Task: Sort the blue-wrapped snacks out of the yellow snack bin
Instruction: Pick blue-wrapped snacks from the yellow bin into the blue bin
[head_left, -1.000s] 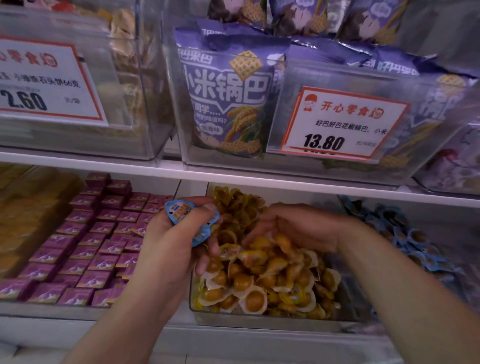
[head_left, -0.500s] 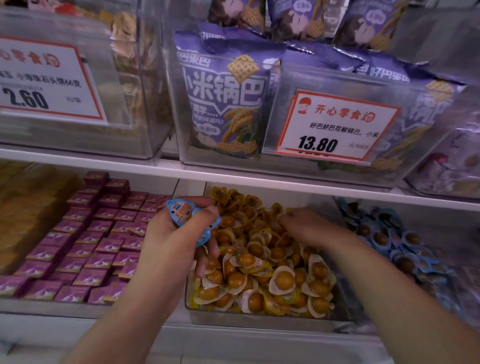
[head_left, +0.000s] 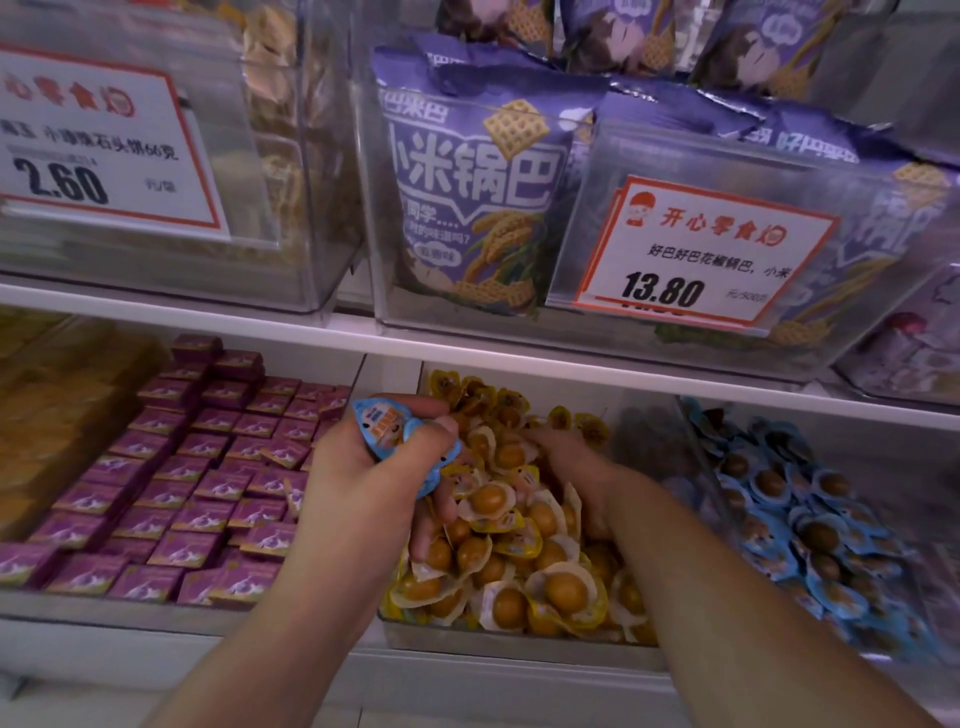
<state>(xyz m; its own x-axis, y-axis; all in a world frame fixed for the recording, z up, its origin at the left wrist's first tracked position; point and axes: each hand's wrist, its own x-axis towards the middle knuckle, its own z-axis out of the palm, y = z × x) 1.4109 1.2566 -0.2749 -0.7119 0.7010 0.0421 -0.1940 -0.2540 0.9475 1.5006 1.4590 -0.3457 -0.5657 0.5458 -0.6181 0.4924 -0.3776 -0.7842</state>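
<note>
Gripping blue-wrapped snacks (head_left: 402, 441) at frame centre, the left hand (head_left: 363, 483) curls its fingers round them; the right hand (head_left: 576, 467) digs into the yellow snack bin (head_left: 519, 644), fingers buried, state unclear.

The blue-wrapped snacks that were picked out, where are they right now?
In the head view, the blue-wrapped snacks sit in the left hand, held over the left edge of the yellow snack bin, beside the purple packets.

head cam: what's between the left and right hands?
Head view: only heaped yellow-wrapped snacks in the yellow bin separate the left hand, gripping blue-wrapped snacks, from the right hand.
</note>
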